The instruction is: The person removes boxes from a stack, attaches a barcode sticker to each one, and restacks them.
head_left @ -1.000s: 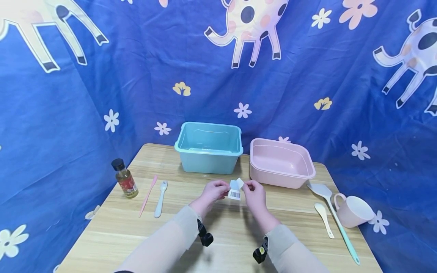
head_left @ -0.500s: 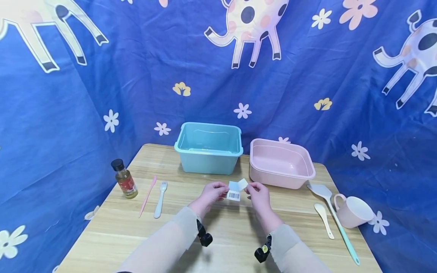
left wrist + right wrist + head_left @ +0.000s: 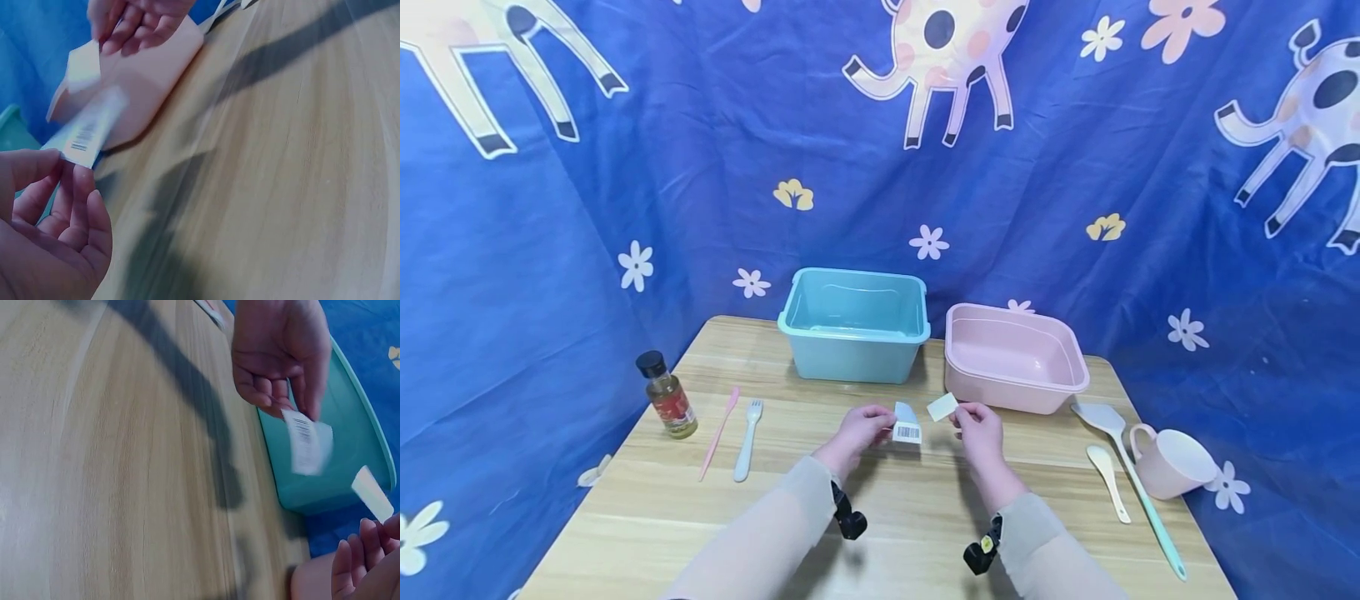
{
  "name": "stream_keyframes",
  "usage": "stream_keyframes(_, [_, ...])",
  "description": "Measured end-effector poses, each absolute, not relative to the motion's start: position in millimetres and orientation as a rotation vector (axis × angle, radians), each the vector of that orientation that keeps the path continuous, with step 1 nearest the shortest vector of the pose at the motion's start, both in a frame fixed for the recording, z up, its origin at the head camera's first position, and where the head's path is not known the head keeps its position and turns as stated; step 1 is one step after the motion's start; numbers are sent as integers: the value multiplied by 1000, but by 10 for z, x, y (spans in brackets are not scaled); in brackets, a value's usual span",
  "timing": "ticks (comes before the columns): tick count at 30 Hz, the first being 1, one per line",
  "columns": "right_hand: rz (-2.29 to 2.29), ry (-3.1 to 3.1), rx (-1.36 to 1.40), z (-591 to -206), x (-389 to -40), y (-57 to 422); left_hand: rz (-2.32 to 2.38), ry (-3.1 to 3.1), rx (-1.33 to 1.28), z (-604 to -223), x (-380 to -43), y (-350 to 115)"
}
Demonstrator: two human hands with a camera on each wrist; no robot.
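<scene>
In the head view, my left hand pinches a small white label with a barcode by its left edge, above the middle of the table. Its upper part is pale bluish and slants upward. To the right, my right hand pinches a blank, whitish slip of paper between thumb and finger. A gap separates the two pieces. From the left wrist, the barcode label looks slightly blurred at its far end. The right wrist view shows the slip standing up from the right fingertips.
A blue bin and a pink basin stand at the back. On the left are a sauce bottle, a pink knife and a fork. Rightward lie a spoon, a spatula and a tipped mug.
The blank slip was against the barcode label and has come away from it. My right hand has moved right with the slip; the left hand with the label has shifted slightly left.
</scene>
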State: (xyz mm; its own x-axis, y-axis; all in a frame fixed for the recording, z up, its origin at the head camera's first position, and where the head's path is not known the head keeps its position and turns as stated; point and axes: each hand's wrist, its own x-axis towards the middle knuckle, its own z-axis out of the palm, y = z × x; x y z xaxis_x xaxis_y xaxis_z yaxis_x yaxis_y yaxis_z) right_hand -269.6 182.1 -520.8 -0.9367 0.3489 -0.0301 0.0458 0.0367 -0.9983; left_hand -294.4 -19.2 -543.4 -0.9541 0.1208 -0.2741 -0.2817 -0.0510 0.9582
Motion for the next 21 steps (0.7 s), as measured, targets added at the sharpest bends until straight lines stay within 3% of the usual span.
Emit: stream_keyframes(21, [2011,-2094,-389,-5183,-2691,1805,1808,2157,-317,-5586,-2868,-181])
